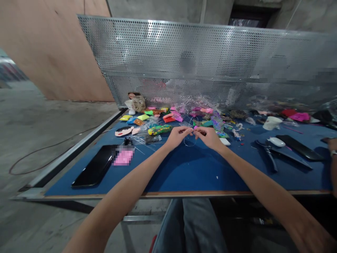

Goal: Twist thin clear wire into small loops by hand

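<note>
My left hand (pixel 179 137) and my right hand (pixel 209 136) meet fingertip to fingertip above the middle of the blue table (pixel 181 172). Both are closed in a pinch. A thin pale wire (pixel 190 145) runs through the left fingers and curves in loops above and below the hands. At the right fingertips shows a small pink piece (pixel 195 129), perhaps modelling clay; its shape is mostly hidden by the fingers. Just left of my left hand lies a yellow-and-green lumpy clay piece (pixel 159 129). A small white block (pixel 225 141) lies by my right wrist.
A black phone (pixel 95 166) lies left beside a pink note (pixel 123 157). Colourful clay packets (pixel 143 117) and thin wires (pixel 137 140) lie behind. Rightward are pliers (pixel 266 156), a white cup (pixel 272 123) and another person's hand (pixel 333 146). A perforated metal panel (pixel 168 52) stands behind.
</note>
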The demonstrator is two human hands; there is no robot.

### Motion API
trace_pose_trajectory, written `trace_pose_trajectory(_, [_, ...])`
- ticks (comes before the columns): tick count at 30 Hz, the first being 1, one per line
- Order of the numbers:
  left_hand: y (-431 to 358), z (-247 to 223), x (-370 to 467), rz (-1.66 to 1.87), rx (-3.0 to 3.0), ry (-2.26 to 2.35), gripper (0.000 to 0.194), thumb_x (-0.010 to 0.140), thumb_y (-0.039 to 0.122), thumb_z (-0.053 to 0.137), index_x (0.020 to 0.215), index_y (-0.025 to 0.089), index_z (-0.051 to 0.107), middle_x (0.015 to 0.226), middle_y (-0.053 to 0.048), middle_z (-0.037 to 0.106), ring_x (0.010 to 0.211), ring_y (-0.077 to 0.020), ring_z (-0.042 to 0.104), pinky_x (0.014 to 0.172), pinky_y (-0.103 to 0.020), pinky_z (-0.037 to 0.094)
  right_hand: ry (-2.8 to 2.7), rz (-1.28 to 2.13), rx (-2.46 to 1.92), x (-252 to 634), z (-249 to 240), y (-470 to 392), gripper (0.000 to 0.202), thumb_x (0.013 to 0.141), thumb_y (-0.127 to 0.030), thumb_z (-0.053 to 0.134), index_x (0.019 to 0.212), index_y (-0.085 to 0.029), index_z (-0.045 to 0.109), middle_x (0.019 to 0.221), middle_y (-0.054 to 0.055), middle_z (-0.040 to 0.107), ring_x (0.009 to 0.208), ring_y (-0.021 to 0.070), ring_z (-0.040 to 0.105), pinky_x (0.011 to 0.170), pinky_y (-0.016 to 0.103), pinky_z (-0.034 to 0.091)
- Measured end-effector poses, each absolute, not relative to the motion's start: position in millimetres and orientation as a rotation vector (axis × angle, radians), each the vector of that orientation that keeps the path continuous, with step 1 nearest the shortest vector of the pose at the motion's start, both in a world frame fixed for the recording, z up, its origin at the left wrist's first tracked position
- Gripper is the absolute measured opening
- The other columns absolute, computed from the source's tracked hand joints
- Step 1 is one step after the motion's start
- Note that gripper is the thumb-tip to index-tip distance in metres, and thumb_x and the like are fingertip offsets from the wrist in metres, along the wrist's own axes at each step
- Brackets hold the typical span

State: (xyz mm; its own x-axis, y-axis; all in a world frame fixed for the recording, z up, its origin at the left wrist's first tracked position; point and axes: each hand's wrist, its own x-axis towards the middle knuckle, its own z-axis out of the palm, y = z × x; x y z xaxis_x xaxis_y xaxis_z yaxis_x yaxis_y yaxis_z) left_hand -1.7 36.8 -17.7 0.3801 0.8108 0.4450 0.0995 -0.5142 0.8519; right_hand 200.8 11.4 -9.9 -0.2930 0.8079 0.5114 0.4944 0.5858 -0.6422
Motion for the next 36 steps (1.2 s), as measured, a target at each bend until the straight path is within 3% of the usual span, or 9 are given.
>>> trace_pose_trajectory(5, [35,-10,0,1.281,1.740,0.890,0.053,0.088,0.063,0.061,0.075,0.013,0.075,0.073,-0.005,0.071,0.069,-0.0148,0.059,0.068,-0.026,0.045,-2.052,-0.135,-1.061,189,-11,3,0.021,0.099,-0.032,0.055,0.093,-0.020,0.072,0.085,0.006,0.075,0.084,0.0233,0.062,0.083,0.039,0.040])
trace_pose_trajectory(9, [30,0,-1,1.266,1.722,0.900,0.049,0.084,0.061,0.068,0.073,0.014,0.073,0.063,-0.003,0.066,0.060,-0.0127,0.055,0.060,-0.025,0.041,-2.092,-0.298,-0.983,188,-8,-3,0.021,0.101,-0.031,0.053,0.097,-0.020,0.070,0.093,0.007,0.076,0.090,0.0233,0.063,0.090,0.042,0.037])
trace_pose_trajectory(13, [27,3,0,1.247,1.600,0.800,0.043,0.083,0.053,0.073,0.098,0.013,0.074,0.066,-0.002,0.067,0.061,-0.0121,0.057,0.060,-0.024,0.043,-1.994,-0.138,-0.984,188,-6,-3,0.019,0.098,-0.033,0.056,0.093,-0.021,0.070,0.089,0.007,0.075,0.086,0.0230,0.062,0.090,0.042,0.039])
trace_pose_trajectory(18, [27,-3,0,1.166,1.539,0.718,0.052,0.086,0.050,0.071,0.125,0.016,0.067,0.079,-0.004,0.072,0.059,-0.0103,0.056,0.061,-0.023,0.047,-1.665,0.717,-0.942,190,-13,11,0.024,0.092,-0.041,0.061,0.082,-0.020,0.068,0.069,0.002,0.067,0.067,0.0189,0.059,0.070,0.033,0.045])
trace_pose_trajectory(21, [27,-5,-2,1.115,1.725,0.749,0.055,0.087,0.052,0.069,0.128,0.016,0.066,0.083,-0.006,0.075,0.061,-0.0132,0.059,0.062,-0.026,0.049,-1.500,0.993,-0.898,194,-18,20,0.024,0.086,-0.041,0.067,0.076,-0.020,0.069,0.062,-0.001,0.062,0.061,0.0155,0.055,0.066,0.030,0.043])
trace_pose_trajectory(27, [27,-6,-5,1.234,2.196,1.058,0.042,0.092,0.051,0.063,0.120,0.021,0.075,0.089,-0.004,0.074,0.062,-0.0121,0.054,0.062,-0.025,0.042,-1.593,0.849,-0.849,198,-18,18,0.026,0.090,-0.045,0.064,0.086,-0.020,0.070,0.072,0.002,0.071,0.068,0.0167,0.060,0.069,0.030,0.044])
trace_pose_trajectory(29, [27,-6,-4,1.249,2.247,1.077,0.038,0.094,0.050,0.060,0.106,0.020,0.080,0.086,-0.005,0.074,0.066,-0.0130,0.054,0.064,-0.025,0.040,-1.674,0.721,-0.864,199,-14,15,0.026,0.093,-0.045,0.061,0.089,-0.020,0.068,0.074,0.002,0.071,0.070,0.0177,0.063,0.070,0.031,0.046])
trace_pose_trajectory(32, [27,-6,-1,1.125,2.086,0.933,0.047,0.095,0.054,0.056,0.087,0.015,0.081,0.076,-0.005,0.071,0.065,-0.0136,0.054,0.062,-0.025,0.040,-1.791,0.454,-0.898,202,-7,10,0.023,0.096,-0.041,0.057,0.092,-0.022,0.068,0.078,0.003,0.072,0.078,0.0200,0.066,0.078,0.034,0.047])
trace_pose_trajectory(36, [25,-7,0,0.975,1.878,0.800,0.053,0.093,0.060,0.056,0.096,0.014,0.080,0.076,-0.006,0.071,0.060,-0.0127,0.051,0.058,-0.025,0.039,-1.849,0.270,-0.938,208,-2,8,0.020,0.095,-0.038,0.058,0.091,-0.022,0.069,0.083,0.004,0.074,0.085,0.0228,0.066,0.085,0.037,0.047])
